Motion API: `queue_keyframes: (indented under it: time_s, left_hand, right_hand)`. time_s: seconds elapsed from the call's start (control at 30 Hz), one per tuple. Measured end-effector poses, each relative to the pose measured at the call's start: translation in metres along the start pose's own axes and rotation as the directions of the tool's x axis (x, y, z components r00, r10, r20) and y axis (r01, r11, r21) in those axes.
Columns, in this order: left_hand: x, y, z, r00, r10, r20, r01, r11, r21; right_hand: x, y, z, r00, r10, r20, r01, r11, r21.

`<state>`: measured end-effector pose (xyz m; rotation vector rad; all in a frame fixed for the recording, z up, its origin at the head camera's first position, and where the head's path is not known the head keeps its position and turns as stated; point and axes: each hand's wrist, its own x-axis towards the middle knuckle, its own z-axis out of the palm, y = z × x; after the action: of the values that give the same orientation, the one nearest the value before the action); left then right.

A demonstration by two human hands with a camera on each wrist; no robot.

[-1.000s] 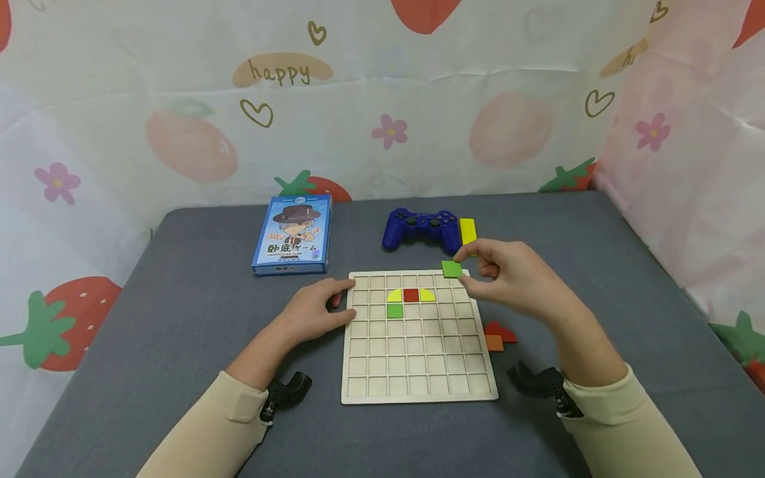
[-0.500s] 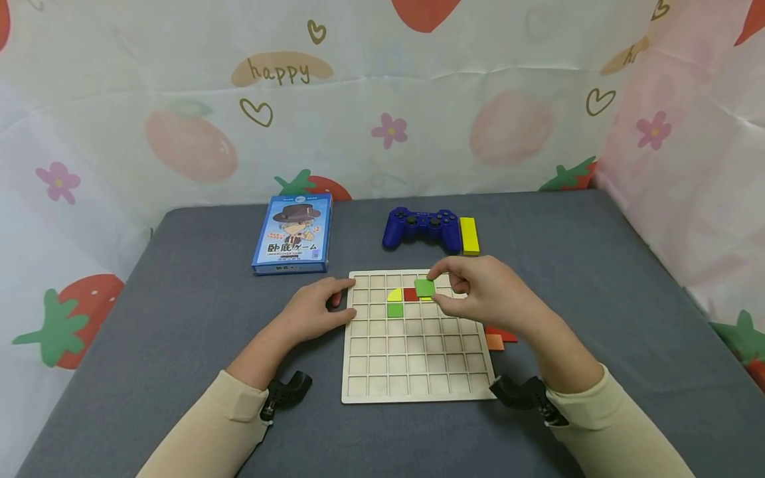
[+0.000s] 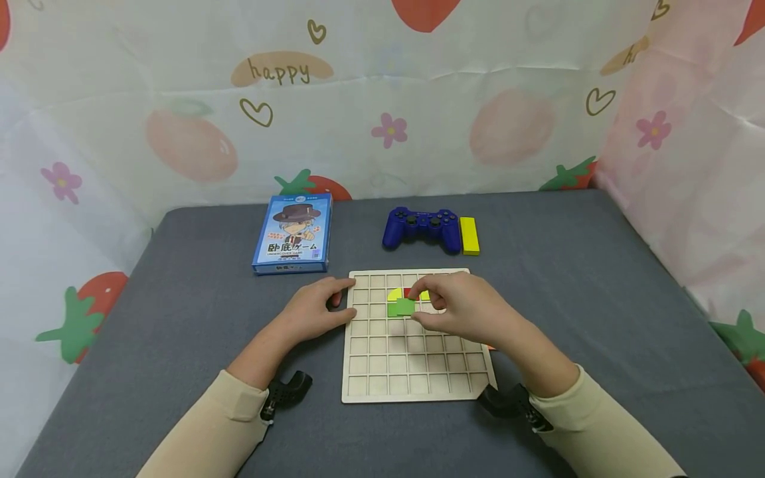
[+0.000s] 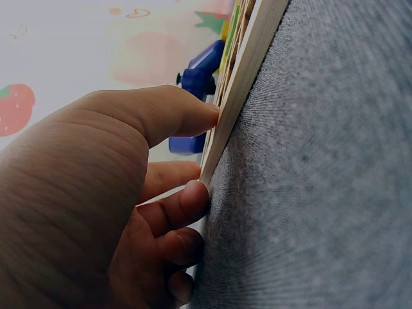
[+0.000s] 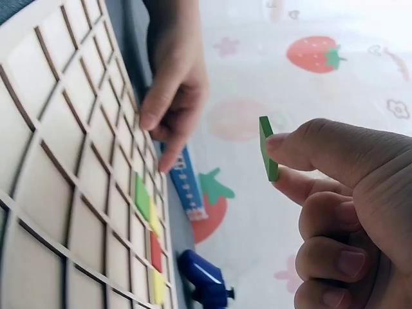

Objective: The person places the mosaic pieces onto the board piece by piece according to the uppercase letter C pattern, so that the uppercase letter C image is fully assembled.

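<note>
Covering most of the frame, the grey table (image 3: 179, 318) carries a wooden grid board (image 3: 412, 372) at centre. Upper left of it lies a blue card box (image 3: 292, 234); above it, a blue game controller (image 3: 421, 229) with a yellow block (image 3: 469, 235) beside. The left hand (image 3: 317, 311) rests fingers against the board's left edge, apparently steadying it. The right hand (image 3: 466, 311) pinches a green square tile (image 3: 406, 306) between thumb and forefinger, clear of the board, beside a seated green tile (image 3: 392, 310).

two green squares (image 3: 406, 306), two yellow quarter-rounds (image 3: 394, 294), perhaps one red square (image 3: 408, 291), one gamepad (image 3: 422, 228)
</note>
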<state>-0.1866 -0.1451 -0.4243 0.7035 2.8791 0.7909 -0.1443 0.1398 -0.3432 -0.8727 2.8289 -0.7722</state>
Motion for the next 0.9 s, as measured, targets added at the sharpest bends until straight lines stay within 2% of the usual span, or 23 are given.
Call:
queue_keyframes:
  time_s: [0.53, 0.9]
  left_hand:
    - [0.000, 0.000, 0.000, 1.000, 0.009, -0.003, -0.009, 1.000, -0.002]
    - [-0.001, 0.000, 0.000, 1.000, 0.010, -0.002, -0.010, 1.000, -0.004]
  right_hand:
    - [0.010, 0.009, 0.035, 0.998, -0.022, 0.066, 0.026, 0.997, -0.067]
    - [0.017, 0.019, 0.054, 0.997, 0.011, 0.081, 0.000, 0.991, -0.134]
